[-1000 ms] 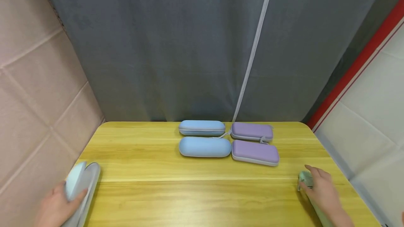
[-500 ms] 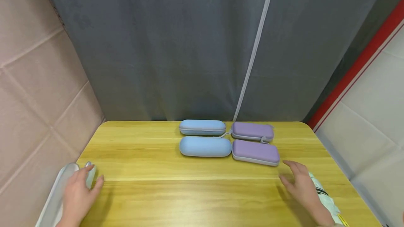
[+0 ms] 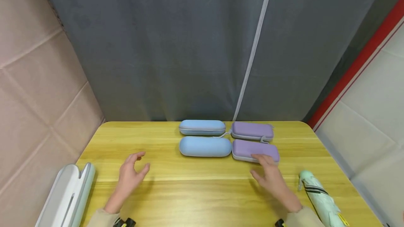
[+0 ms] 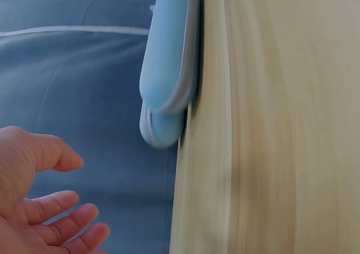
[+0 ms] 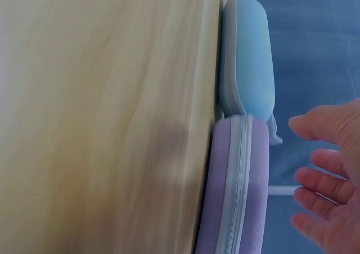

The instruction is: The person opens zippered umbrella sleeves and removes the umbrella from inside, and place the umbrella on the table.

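Note:
My left hand (image 3: 128, 177) is held above the table, left of the blue cases, fingers bent loosely and holding nothing. My right hand (image 3: 270, 178) is also empty, its fingertips overlapping the front edge of the nearer purple zip case (image 3: 254, 150) in the head view. Beside that lies the nearer blue zip case (image 3: 205, 146), rounded at both ends. Behind them are a second blue case (image 3: 202, 126) and a second purple case (image 3: 251, 130). The right wrist view shows the purple case's zip side (image 5: 233, 192) end to end with a blue one (image 5: 250, 57).
At the left edge stands a long white and mint appliance-like object (image 3: 67, 195) with a narrow slot. A folded pale green umbrella (image 3: 320, 199) with black stripes lies at the right. A grey curtain (image 3: 173, 52) hangs behind the wooden table (image 3: 189, 192).
Both hands have let go, the left of the white and mint object, the right of the umbrella, and moved inward toward the cases. The left object now stands in a different position.

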`<action>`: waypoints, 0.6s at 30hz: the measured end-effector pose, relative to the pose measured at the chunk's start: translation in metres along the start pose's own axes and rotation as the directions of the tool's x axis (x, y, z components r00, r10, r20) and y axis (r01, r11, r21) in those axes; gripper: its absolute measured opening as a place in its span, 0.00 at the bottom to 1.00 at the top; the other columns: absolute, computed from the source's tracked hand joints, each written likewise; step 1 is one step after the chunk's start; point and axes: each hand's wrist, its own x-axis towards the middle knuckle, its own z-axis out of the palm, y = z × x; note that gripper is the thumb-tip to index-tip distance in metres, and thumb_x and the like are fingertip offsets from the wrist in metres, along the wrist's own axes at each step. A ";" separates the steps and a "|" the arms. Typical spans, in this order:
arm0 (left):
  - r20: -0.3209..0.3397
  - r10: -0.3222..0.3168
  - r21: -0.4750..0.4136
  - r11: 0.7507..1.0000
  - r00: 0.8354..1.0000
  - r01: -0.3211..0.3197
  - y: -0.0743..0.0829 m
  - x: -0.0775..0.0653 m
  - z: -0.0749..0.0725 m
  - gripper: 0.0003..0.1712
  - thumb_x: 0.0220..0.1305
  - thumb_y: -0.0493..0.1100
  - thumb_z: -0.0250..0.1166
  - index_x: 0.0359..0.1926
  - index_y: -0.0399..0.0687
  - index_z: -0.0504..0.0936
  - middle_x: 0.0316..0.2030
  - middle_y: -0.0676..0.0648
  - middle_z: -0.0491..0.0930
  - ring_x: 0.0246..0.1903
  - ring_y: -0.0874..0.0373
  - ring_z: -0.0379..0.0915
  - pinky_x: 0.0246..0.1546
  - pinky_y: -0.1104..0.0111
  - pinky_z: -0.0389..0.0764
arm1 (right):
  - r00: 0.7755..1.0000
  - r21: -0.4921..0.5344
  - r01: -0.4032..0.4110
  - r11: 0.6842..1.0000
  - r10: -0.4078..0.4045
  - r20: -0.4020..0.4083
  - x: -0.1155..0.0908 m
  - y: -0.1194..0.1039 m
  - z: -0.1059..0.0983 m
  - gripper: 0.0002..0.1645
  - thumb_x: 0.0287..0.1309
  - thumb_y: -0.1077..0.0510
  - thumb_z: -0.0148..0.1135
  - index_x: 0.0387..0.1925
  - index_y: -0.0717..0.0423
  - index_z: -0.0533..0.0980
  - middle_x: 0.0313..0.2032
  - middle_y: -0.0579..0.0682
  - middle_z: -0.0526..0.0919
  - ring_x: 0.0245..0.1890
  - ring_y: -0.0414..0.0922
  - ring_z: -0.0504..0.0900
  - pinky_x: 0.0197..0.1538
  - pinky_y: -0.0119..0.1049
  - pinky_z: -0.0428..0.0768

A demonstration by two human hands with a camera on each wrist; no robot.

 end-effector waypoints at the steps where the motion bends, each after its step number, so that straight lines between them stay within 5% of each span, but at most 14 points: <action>1: 0.012 -0.002 -0.025 1.000 1.000 0.002 0.001 0.001 0.006 0.22 0.47 0.26 0.67 0.47 0.29 0.76 0.42 0.34 0.78 0.40 0.41 0.72 0.36 0.47 0.73 | 1.000 0.007 0.002 1.000 -0.002 0.004 0.002 -0.001 0.003 0.34 0.29 0.69 0.74 0.47 0.67 0.75 0.41 0.57 0.79 0.43 0.54 0.75 0.46 0.43 0.73; 7: 0.098 -0.086 -0.200 0.974 0.991 0.105 0.006 0.014 0.039 0.22 0.50 0.27 0.66 0.49 0.29 0.75 0.45 0.34 0.77 0.43 0.40 0.73 0.41 0.48 0.76 | 0.999 0.039 0.031 0.999 -0.033 0.042 0.023 -0.007 0.026 0.31 0.35 0.66 0.75 0.47 0.65 0.76 0.40 0.56 0.80 0.42 0.52 0.77 0.44 0.46 0.76; 13: 0.183 -0.200 -0.354 0.900 0.963 0.254 0.017 0.031 0.066 0.25 0.52 0.26 0.65 0.54 0.32 0.73 0.50 0.34 0.74 0.47 0.39 0.72 0.47 0.48 0.74 | 0.998 0.058 0.036 0.998 -0.039 0.053 0.048 -0.013 0.048 0.34 0.32 0.66 0.77 0.48 0.69 0.75 0.41 0.60 0.79 0.43 0.55 0.76 0.46 0.48 0.76; 18: 0.276 -0.253 -0.411 0.841 0.927 0.352 0.020 0.040 0.086 0.30 0.53 0.27 0.64 0.59 0.32 0.68 0.55 0.32 0.70 0.51 0.37 0.69 0.50 0.48 0.72 | 0.985 0.021 -0.064 0.998 0.059 0.162 0.062 -0.020 0.062 0.40 0.34 0.64 0.77 0.52 0.70 0.71 0.46 0.63 0.76 0.47 0.59 0.74 0.50 0.51 0.74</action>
